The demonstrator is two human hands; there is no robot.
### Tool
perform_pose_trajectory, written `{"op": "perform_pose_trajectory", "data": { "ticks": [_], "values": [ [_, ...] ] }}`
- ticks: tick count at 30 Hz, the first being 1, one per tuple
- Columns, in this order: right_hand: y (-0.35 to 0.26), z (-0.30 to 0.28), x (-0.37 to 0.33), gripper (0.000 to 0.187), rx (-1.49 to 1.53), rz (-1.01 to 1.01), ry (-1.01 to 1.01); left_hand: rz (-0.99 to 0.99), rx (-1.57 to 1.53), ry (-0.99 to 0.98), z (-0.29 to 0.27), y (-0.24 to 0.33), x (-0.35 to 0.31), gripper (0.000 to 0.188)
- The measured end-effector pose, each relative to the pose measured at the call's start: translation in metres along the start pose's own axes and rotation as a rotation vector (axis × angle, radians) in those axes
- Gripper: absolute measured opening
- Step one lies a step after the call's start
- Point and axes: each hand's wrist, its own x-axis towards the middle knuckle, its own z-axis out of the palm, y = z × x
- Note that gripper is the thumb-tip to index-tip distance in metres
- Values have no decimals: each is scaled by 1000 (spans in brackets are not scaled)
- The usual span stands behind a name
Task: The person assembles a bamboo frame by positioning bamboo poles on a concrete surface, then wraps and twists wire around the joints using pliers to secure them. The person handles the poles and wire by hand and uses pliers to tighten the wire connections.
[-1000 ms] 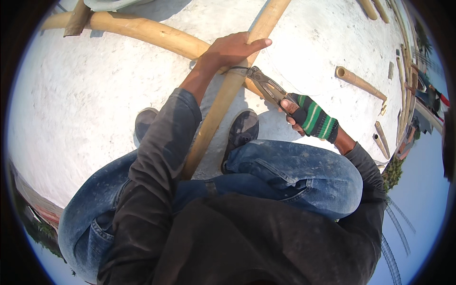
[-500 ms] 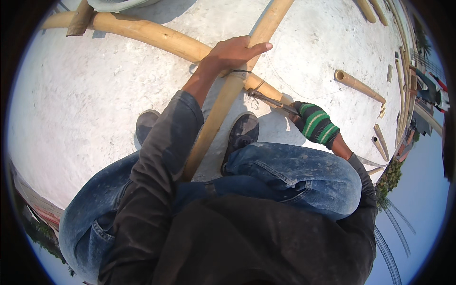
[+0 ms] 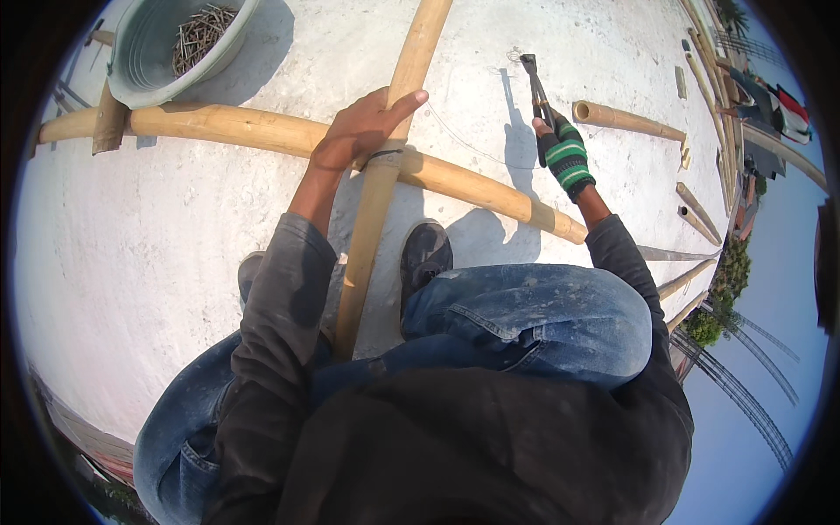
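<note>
Two bamboo poles cross in front of me, a long crosswise bamboo pole and a second bamboo pole lying over it, running away from me. Dark wire binding wraps the crossing. My left hand, bare, is closed around the upper pole just beyond that binding, thumb over its far-right side. In a green and black striped glove, my right hand grips dark pincers by the handles, away from the poles. The pincers' jaws point away from me, beside a small curl of thin wire.
A pale bucket holding many nails stands far left, beside a short bamboo piece across the long pole. Cut bamboo lies to the right. Another person is at the far right edge. My shoes flank the upper pole.
My right hand has carried the pincers from beside the crossing outward, far and to the right. The left hand keeps its grip on the pole. The view has shifted, showing more of the bucket.
</note>
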Motion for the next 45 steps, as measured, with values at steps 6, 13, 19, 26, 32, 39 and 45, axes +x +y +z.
{"op": "perform_pose_trajectory", "data": {
  "ticks": [6,13,19,26,32,39,45],
  "values": [
    [1,45,-18,41,-164,-528,76,-36,-67,-26,4,4,10,83],
    [45,80,-65,29,-146,-268,-46,6,-86,-35,-5,2,-4,79],
    [85,54,-52,29,338,-44,521,71,20,23,-4,-3,-4,86],
    [24,2,-53,22,842,-58,379,128,48,9,1,-8,3,93],
    [-18,40,-67,22,589,-290,166,109,106,67,0,-4,-7,94],
    [5,98,-126,33,228,-357,-23,105,30,19,1,3,-9,84],
    [-21,20,-129,56,646,75,-89,9,55,72,1,11,0,90]
  ]
}}
